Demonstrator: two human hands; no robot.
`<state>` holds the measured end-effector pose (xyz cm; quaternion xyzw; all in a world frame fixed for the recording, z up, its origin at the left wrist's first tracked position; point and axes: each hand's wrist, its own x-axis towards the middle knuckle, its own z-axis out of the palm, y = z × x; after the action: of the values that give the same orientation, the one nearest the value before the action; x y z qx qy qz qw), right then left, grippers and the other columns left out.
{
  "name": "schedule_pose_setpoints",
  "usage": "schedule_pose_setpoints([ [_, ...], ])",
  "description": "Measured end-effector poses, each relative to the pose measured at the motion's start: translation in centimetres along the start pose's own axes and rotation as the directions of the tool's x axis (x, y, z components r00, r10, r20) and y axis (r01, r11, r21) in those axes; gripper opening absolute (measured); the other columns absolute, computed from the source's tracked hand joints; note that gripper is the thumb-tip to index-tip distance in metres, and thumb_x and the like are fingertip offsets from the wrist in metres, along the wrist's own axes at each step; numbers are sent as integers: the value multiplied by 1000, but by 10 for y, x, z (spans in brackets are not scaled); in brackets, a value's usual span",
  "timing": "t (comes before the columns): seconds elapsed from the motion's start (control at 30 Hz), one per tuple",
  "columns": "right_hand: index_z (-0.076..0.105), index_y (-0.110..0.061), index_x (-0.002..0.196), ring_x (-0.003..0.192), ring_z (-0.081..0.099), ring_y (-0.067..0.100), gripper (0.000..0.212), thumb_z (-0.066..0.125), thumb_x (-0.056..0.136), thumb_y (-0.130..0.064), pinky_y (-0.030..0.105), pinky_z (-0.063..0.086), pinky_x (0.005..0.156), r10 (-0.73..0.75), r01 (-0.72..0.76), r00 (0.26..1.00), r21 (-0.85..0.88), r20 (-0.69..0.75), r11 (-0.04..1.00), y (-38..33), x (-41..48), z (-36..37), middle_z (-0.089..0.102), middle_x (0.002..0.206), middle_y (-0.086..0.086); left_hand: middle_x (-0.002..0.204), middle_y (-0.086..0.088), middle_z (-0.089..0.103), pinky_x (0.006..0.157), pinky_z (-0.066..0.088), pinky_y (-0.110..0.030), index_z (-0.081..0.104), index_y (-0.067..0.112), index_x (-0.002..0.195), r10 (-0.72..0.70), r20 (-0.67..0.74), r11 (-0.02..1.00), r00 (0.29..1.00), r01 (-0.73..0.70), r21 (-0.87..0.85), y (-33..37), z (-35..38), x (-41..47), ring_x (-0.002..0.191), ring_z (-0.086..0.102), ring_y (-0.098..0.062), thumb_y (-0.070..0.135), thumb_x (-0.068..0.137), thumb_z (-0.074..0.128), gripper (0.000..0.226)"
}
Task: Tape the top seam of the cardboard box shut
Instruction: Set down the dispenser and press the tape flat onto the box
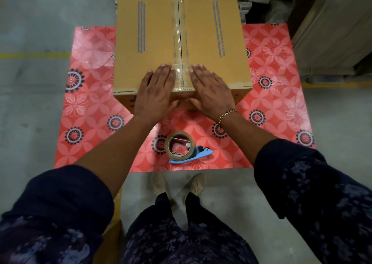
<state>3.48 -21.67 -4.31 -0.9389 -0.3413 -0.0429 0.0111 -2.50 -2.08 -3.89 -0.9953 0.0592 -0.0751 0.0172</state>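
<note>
Red floral tablecloth is covered at 12 o'clock by a brown cardboard box, its clear-taped seam flanked by left hand and right hand, pressed flat, fingers together; tape dispenser is lying at 6 o'clock.

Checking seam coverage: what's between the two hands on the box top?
Head view: between left hand and right hand runs the clear tape strip over the box seam.

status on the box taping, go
Left hand and right hand flat on box, open, flanking taped seam. Tape dispenser idle on table. Nothing in the way.
</note>
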Motion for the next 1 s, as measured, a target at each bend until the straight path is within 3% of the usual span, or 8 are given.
schedule_pose_setpoints([
  [0.27,26,-6,155,151,25,25,86,67,87,-39,39,23,121,-6,6,1000,7,8,1000,-1,-2,5,29,163,11,161,-15,33,124,24,-50,28,5,155,18,41,1000,999,-18,-6,2,6,2,151,30,-31,41,85,70,89],
  [0.5,19,-8,157,154,15,25,83,58,84,-12,39,15,122,39,-45,998,120,52,992,-5,-7,-14,20,166,10,164,-16,28,125,22,-50,25,6,156,25,103,999,994,-21,-45,-3,-4,2,152,26,-34,17,82,68,87],
  [0.63,45,-11,144,143,38,28,64,58,84,-25,43,33,113,190,-140,970,292,-149,946,-17,-44,-27,43,154,9,162,-15,32,121,25,-51,34,10,153,-8,-12,988,1000,7,-151,5,-18,-23,151,26,-35,24,77,61,83],
  [0.73,67,-13,117,113,58,26,34,61,85,-24,42,48,95,344,-215,919,487,-192,846,-21,-79,-19,65,121,6,146,-13,49,104,42,-49,47,12,146,-56,-123,945,991,13,-328,13,-12,-64,131,45,-32,34,85,61,66],
  [0.8,71,-13,104,104,59,24,23,60,85,-22,37,49,88,453,-306,880,556,-144,773,-22,-101,-10,66,109,5,134,-10,55,90,49,-41,50,14,143,-195,24,813,981,175,-555,19,-2,-92,115,55,-26,34,89,66,60],
  [0.87,71,-14,97,95,62,23,19,61,86,-24,35,50,80,551,-427,834,594,-33,682,-22,-121,-4,67,102,5,125,-5,60,83,52,-39,50,19,140,-334,340,613,879,477,-630,26,12,-113,101,63,-23,41,91,67,56],
  [0.93,71,-13,94,87,66,25,19,63,88,-29,36,52,75,599,-613,756,605,264,507,-19,-131,3,71,96,7,116,-8,70,87,57,-45,53,21,129,-369,633,402,680,731,-551,31,22,-128,96,70,-29,57,88,62,56],
  [1.0,69,-9,94,76,69,29,29,61,91,-37,37,55,66,539,-796,596,524,595,302,-20,-136,12,74,91,13,101,-12,75,78,62,-46,55,18,119,-304,819,175,487,874,-454,34,30,-142,84,75,-31,66,80,56,62],
])
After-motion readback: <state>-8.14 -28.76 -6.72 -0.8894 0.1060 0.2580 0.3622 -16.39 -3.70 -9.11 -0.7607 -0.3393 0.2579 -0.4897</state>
